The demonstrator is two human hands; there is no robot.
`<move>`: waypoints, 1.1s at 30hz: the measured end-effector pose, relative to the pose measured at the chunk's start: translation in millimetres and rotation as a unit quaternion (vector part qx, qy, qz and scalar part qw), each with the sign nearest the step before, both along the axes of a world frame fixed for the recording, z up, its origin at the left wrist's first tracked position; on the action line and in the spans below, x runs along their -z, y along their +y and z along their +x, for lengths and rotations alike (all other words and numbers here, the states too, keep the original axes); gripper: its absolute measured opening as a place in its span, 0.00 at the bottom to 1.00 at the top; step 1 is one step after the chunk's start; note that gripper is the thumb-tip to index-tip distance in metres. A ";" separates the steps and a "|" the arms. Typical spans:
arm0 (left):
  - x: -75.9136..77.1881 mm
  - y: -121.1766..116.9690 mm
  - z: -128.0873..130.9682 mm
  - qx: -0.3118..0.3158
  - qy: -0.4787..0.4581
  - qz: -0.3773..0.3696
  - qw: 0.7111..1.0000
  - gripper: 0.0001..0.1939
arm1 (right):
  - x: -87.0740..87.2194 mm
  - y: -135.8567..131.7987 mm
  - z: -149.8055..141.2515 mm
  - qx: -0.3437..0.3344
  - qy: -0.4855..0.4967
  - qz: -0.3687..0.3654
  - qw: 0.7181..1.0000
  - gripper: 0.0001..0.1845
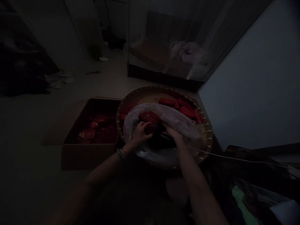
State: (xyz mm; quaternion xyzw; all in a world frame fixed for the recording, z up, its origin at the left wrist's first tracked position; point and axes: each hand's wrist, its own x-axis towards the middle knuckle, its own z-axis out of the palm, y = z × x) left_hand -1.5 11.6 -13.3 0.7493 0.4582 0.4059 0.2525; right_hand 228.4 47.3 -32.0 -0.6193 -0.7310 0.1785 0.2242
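The scene is very dim. My left hand (140, 133), with a green bangle and a thin bracelet at the wrist, curls its fingers around a red packet (152, 128). Close by on the right, my right hand (172, 132) bends inward; its fingertips are in shadow, and what they grip is hidden. Just beyond the hands lies another red piece (149, 116) with a small green mark. Beneath them is a dark object (161, 143) whose kind I cannot make out. Clear plastic sheeting (182, 122) surrounds it inside a round woven bamboo tray (208, 137).
Several red packets (187, 111) lie at the tray's far right. An open cardboard box (86, 156) with red packets stands left of it. A pale cord (225, 156) runs right from the tray. Behind are a netted bed (154, 59) and a wall (253, 93); clothes (241, 200) lie lower right.
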 end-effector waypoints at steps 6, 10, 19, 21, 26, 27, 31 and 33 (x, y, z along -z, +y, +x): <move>-0.8 -0.1 0.3 0.005 0.005 -0.005 1.000 0.28 | 2.6 6.8 -10.5 -0.034 -0.005 -0.058 0.998 0.17; -0.6 0.2 0.0 0.005 0.006 -0.004 1.000 0.28 | -2.3 4.6 -9.5 -0.032 0.003 -0.071 0.997 0.15; 1.1 0.6 0.3 0.000 -0.001 -0.007 1.000 0.29 | -2.2 -5.0 -12.7 -0.041 0.010 -0.100 0.994 0.28; 0.5 0.1 0.3 0.000 -0.006 -0.008 1.000 0.28 | 0.2 -6.3 -13.1 -0.046 0.005 -0.111 0.993 0.27; 0.0 -0.4 0.3 0.003 -0.007 -0.009 1.000 0.29 | -2.7 -6.6 -9.8 -0.046 0.011 -0.120 0.992 0.16; 0.2 -0.2 0.4 0.003 -0.007 -0.009 1.000 0.29 | -3.8 -6.2 -10.5 -0.046 0.012 -0.120 0.992 0.16; 2.5 1.2 1.0 0.005 -0.012 -0.008 1.000 0.28 | -3.9 -0.9 -25.2 -0.028 -0.008 -0.132 0.991 0.21; 3.7 1.8 1.0 0.004 -0.015 -0.007 1.000 0.28 | -1.4 3.4 -36.9 -0.018 -0.012 -0.139 0.990 0.18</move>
